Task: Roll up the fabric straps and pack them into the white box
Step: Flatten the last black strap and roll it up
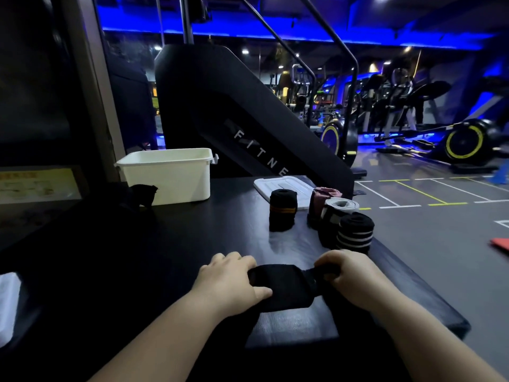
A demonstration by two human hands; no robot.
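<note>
Left hand (228, 279) and right hand (351, 277) both pinch the black strap (281, 288).

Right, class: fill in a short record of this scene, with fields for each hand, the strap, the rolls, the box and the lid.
left hand: grips the strap's left end
right hand: pinches its right end
strap: black, on the table between the hands
rolls: four standing at right: orange-striped roll, pink roll, white roll, white-striped roll
box: far left, open, inside not visible
lid: lies behind the rolls
</note>
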